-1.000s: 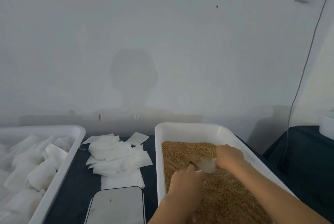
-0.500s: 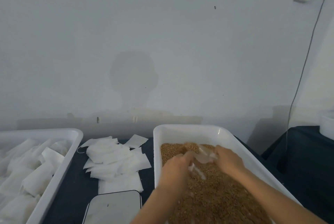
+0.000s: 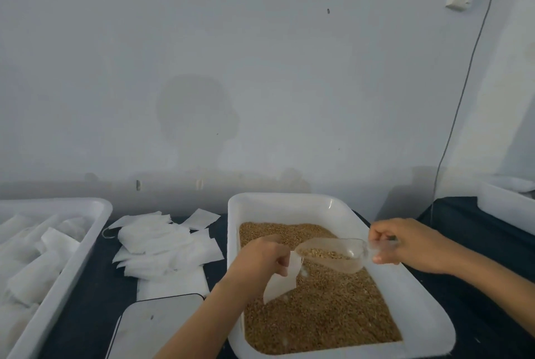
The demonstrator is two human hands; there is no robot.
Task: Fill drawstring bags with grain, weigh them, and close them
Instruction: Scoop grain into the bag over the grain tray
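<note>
The right hand has its grip clamped on the stubby handle of a clear plastic scoop, part-loaded with golden grain and tipped mouth-first toward the other hand. Just beside that mouth, the left hand pinches the top edge of a small white fabric drawstring bag, which hangs limp below the fingers, its lower corner down at the grain. I take it the pour is about to start. The bag looks thin and floppy, light now, so it wants holding at the hem with the opening spread; pinched flat, grain would skate off the cloth.

Beneath both grips lies the loose brown grain, filling a white rectangular plastic tub. Out past the left grip, a heap of flat empty white bags sits on the dark worktop, with a pale flat-topped scale nearer me. Farthest out, a second white tub holds what seem to be filled bags.
</note>
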